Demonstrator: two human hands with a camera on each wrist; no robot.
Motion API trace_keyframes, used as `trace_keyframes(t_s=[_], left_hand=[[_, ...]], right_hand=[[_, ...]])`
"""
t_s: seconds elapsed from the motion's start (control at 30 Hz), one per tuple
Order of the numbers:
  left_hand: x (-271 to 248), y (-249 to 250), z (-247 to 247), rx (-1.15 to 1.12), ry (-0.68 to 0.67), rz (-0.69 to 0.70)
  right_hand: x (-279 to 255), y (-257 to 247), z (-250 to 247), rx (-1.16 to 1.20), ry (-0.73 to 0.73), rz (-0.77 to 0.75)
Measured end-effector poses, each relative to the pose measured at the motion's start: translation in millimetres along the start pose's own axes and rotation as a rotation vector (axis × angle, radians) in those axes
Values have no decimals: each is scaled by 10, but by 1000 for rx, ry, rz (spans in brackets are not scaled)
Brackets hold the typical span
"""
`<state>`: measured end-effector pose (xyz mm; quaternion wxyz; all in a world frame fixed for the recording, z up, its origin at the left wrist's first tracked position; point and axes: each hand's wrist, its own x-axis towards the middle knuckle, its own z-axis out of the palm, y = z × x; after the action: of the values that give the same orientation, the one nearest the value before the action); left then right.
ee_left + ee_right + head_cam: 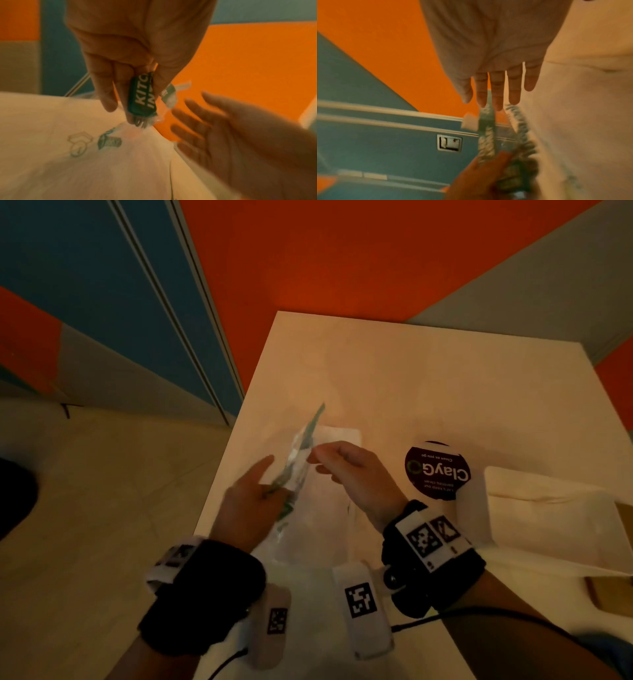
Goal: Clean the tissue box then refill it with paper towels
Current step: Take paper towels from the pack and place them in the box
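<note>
A pack of paper towels (pixel 325 522) in clear plastic with green print lies on the white table (pixel 411 378), under both hands. My left hand (pixel 263 487) pinches a raised flap of the wrapper (pixel 303 440) between thumb and fingers, with the index finger sticking out. In the left wrist view the pinched part of the wrapper (pixel 142 97) is a green label. My right hand (pixel 318 460) hovers at the flap's top, its fingers (pixel 496 92) straight and gripping nothing. The white tissue box (pixel 541 508) stands at the right, beside my right wrist.
A round dark "ClayGo" sticker (pixel 436 470) sits on the table between my right hand and the box. The table's left edge runs close by my left hand, with light floor (pixel 102 491) below. Orange and blue walls stand behind.
</note>
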<state>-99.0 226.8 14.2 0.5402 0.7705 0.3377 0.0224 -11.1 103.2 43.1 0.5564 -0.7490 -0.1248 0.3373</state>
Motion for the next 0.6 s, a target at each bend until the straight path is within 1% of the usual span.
trace_keyframes(t_s=[0.03, 0.07, 0.1, 0.17, 0.2, 0.23, 0.3, 0.37, 0.43, 0.5, 0.53, 0.6], left_hand=[[50, -71, -97, -94, 14, -59], [90, -139, -191, -192, 14, -127], [120, -197, -271, -296, 9, -209], [189, -352, -383, -492, 10, -396], [216, -438, -413, -563, 13, -478], [257, -542, -423, -607, 7, -544], [293, -701, -388, -631, -35, -637], [323, -823, -297, -594, -81, -669], [339, -870, -211, -597, -112, -661], [312, -804, -193, -734, -121, -650], [277, -768, -209, -816, -122, -622], [166, -697, -235, -951, -149, -522]], right_hand=[[0, 52, -3, -84, 10, -64], [-5, 122, -8, -217, 5, -129], [-9, 212, -4, -414, -23, -184], [-28, 413, 33, -844, -169, -270], [-39, 514, 54, -1002, -253, -287], [-50, 596, 76, -1100, -315, -296], [-53, 715, 109, -1183, -386, -302], [-32, 826, 117, -1208, -406, -322], [-22, 873, 118, -1208, -402, -344], [-19, 877, 112, -1233, -408, -325], [-15, 883, 110, -1240, -418, -310], [-3, 865, 110, -1233, -416, -306]])
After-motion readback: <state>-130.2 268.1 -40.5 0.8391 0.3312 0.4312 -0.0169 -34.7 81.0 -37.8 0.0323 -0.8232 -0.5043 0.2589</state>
